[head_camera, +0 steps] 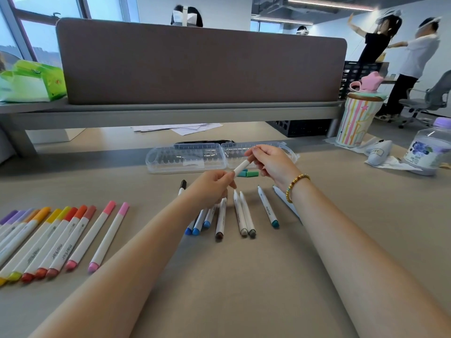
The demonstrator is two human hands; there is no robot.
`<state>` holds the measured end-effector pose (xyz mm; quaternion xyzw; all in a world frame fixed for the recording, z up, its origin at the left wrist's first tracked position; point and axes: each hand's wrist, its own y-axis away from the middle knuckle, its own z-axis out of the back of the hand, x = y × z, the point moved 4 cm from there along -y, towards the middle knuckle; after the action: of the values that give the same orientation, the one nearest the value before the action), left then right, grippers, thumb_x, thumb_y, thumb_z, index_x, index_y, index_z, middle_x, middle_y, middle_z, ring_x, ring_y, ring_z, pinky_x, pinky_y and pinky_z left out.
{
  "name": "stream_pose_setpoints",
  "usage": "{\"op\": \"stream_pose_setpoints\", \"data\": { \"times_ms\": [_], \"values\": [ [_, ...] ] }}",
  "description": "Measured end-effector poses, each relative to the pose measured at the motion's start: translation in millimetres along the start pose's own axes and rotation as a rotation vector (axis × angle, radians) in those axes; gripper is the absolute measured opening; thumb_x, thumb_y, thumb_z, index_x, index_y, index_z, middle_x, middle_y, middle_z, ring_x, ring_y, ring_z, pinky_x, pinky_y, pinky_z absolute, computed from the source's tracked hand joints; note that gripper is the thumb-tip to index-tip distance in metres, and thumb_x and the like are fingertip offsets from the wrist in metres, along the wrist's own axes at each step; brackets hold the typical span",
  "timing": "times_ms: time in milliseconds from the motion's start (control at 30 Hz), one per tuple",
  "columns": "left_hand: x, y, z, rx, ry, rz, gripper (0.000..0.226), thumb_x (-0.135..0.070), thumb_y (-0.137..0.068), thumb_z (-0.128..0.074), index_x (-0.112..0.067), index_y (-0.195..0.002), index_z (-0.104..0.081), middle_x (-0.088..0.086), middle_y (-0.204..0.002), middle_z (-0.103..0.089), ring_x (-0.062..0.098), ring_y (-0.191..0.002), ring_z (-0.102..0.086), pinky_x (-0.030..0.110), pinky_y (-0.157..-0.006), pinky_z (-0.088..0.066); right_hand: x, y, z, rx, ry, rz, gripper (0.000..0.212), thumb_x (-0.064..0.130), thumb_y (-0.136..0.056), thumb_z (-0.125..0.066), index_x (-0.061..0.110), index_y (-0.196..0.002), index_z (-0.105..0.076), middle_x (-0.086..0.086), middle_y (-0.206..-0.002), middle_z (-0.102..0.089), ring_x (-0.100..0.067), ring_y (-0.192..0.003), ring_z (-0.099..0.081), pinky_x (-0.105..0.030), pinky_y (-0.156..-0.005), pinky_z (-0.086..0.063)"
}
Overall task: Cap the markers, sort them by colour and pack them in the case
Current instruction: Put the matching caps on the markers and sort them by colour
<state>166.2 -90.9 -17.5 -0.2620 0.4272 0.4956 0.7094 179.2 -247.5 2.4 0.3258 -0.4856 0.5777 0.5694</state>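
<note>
Above the middle of the beige desk, both hands hold one white-barrelled marker between them, clear of the surface. The left hand pinches its lower end with curled fingertips, and the right hand, at two o'clock from it, has curled fingers round the upper end. The clear plastic marker case lies open at twelve o'clock, just beyond the hands, with two loose teal caps before it. At nine o'clock lies a row of capped purple, orange, red and pink markers. At six o'clock from the hands lie blue, brown, grey and teal markers.
</note>
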Motion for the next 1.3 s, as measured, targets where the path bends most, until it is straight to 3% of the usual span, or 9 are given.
{"op": "stream_pose_setpoints", "data": {
  "times_ms": [267, 467, 533, 600, 833, 1000, 1100, 1167, 1300],
  "values": [
    [-5, 3, -3, -0.045, 0.006, 0.032, 0.039, -0.036, -0.101, -0.031, -0.014, -0.074, -0.049, -0.002, -0.053, -0.037, 0.01, -0.043, -0.03, 0.021, -0.042, -0.027, 9, 7, -16, 0.013, 0.097, 0.037, 0.031, 0.014, -0.101, -0.037, 0.001, -0.103, -0.065, 0.002, -0.073, -0.051, -0.006, -0.065, -0.044, -0.013, -0.057, -0.039],
    [-16, 8, -11, 0.059, 0.051, 0.059, 0.038, -0.036, -0.101, -0.03, -0.013, -0.077, -0.048, -0.001, -0.054, -0.045, 0.009, -0.04, -0.038, 0.018, -0.04, -0.032, 9, 8, -10, 0.09, -0.051, -0.003, 0.029, 0.014, -0.101, -0.038, 0.007, -0.096, -0.066, 0.002, -0.07, -0.049, -0.006, -0.059, -0.039, -0.016, -0.053, -0.035],
    [-18, 12, -14, 0.167, -0.027, 0.07, 0.037, -0.038, -0.1, -0.033, -0.014, -0.079, -0.053, -0.002, -0.061, -0.057, 0.007, -0.047, -0.051, 0.017, -0.048, -0.043, 10, 9, -15, 0.168, -0.034, -0.017, 0.029, 0.015, -0.1, -0.039, 0.011, -0.09, -0.067, 0.003, -0.067, -0.047, -0.006, -0.057, -0.037, -0.016, -0.049, -0.031],
    [-19, 14, -10, 0.217, -0.102, 0.088, 0.037, -0.039, -0.099, -0.038, -0.015, -0.075, -0.054, -0.004, -0.064, -0.057, 0.007, -0.054, -0.05, 0.018, -0.056, -0.045, 10, 10, -22, 0.231, 0.003, -0.025, 0.03, 0.016, -0.1, -0.04, 0.013, -0.088, -0.067, 0.003, -0.066, -0.047, -0.006, -0.056, -0.037, -0.016, -0.049, -0.031],
    [-2, 8, -4, 0.136, -0.674, 0.075, 0.042, -0.037, -0.093, -0.044, -0.013, -0.059, -0.043, -0.001, -0.058, -0.041, 0.011, -0.054, -0.037, 0.024, -0.057, -0.034, 9, 3, 10, 0.086, 0.296, -0.064, 0.025, 0.015, -0.1, -0.037, 0.011, -0.101, -0.062, 0.001, -0.072, -0.049, -0.009, -0.06, -0.042, -0.013, -0.046, -0.034],
    [1, 9, -12, 0.092, -0.912, 0.033, 0.04, -0.036, -0.091, -0.042, -0.014, -0.058, -0.037, 0.0, -0.058, -0.038, 0.012, -0.053, -0.035, 0.023, -0.052, -0.028, 1, 3, 16, 0.1, 0.395, -0.144, 0.025, 0.012, -0.098, -0.038, 0.011, -0.102, -0.063, 0.002, -0.073, -0.052, -0.007, -0.061, -0.042, -0.016, -0.049, -0.034],
    [-5, 16, -15, 0.061, -1.041, -0.017, 0.035, -0.035, -0.095, -0.038, -0.007, -0.087, -0.057, 0.008, -0.085, -0.061, 0.018, -0.078, -0.058, 0.025, -0.062, -0.038, 1, 2, 11, 0.168, 0.492, -0.151, 0.022, 0.015, -0.098, -0.04, 0.014, -0.1, -0.062, 0.003, -0.075, -0.053, -0.007, -0.062, -0.043, -0.015, -0.049, -0.035],
    [-6, 18, -16, 0.035, -1.086, -0.042, 0.039, -0.034, -0.097, -0.035, -0.004, -0.11, -0.057, 0.01, -0.104, -0.063, 0.023, -0.096, -0.061, 0.029, -0.067, -0.04, 2, 2, 15, 0.196, 0.556, -0.175, 0.021, 0.014, -0.098, -0.041, 0.016, -0.097, -0.062, 0.003, -0.075, -0.053, -0.007, -0.063, -0.043, -0.015, -0.049, -0.035],
    [-5, 15, -15, 0.012, -1.09, -0.054, 0.039, -0.034, -0.099, -0.033, -0.004, -0.111, -0.055, 0.011, -0.103, -0.064, 0.021, -0.076, -0.055, 0.028, -0.063, -0.039, -1, 5, 41, 0.182, 0.648, -0.282, 0.015, 0.013, -0.093, -0.049, 0.013, -0.093, -0.064, 0.002, -0.072, -0.051, -0.009, -0.059, -0.041, -0.017, -0.047, -0.031]
  ]
}}
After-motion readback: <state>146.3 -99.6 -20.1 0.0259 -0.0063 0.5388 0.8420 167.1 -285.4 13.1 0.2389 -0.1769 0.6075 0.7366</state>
